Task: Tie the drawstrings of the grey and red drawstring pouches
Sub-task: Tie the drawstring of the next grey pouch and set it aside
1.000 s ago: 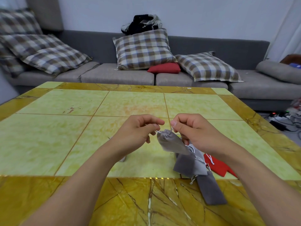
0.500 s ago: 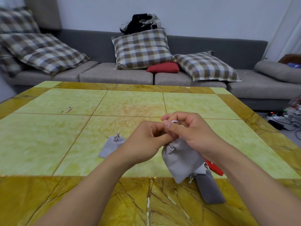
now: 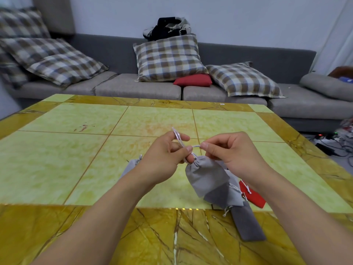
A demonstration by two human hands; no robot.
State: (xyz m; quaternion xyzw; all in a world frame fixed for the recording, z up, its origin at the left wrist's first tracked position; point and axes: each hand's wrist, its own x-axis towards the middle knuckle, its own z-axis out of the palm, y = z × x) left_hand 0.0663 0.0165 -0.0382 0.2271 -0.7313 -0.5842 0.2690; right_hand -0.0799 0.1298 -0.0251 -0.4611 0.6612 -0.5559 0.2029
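The left hand (image 3: 164,155) has its fingers curled around a loop of white drawstring (image 3: 179,141), which runs up over the forefinger and down to the gathered neck of a grey pouch (image 3: 206,176). The right hand (image 3: 232,152) pinches the other end of the same cord between thumb and forefinger, its remaining fingers curled loosely under. The two hands are near each other above the table, with a short stretch of cord between them. The grey pouch hangs from the cord with its neck cinched, its lower end over a heap of further grey pouches (image 3: 227,196) lying on the table (image 3: 57,150). A red pouch (image 3: 252,196) lies flat just right of that heap. Another grey pouch (image 3: 130,166) lies behind the left forearm. Beyond the table stands a grey sofa (image 3: 133,88) with checked cushions (image 3: 168,58).
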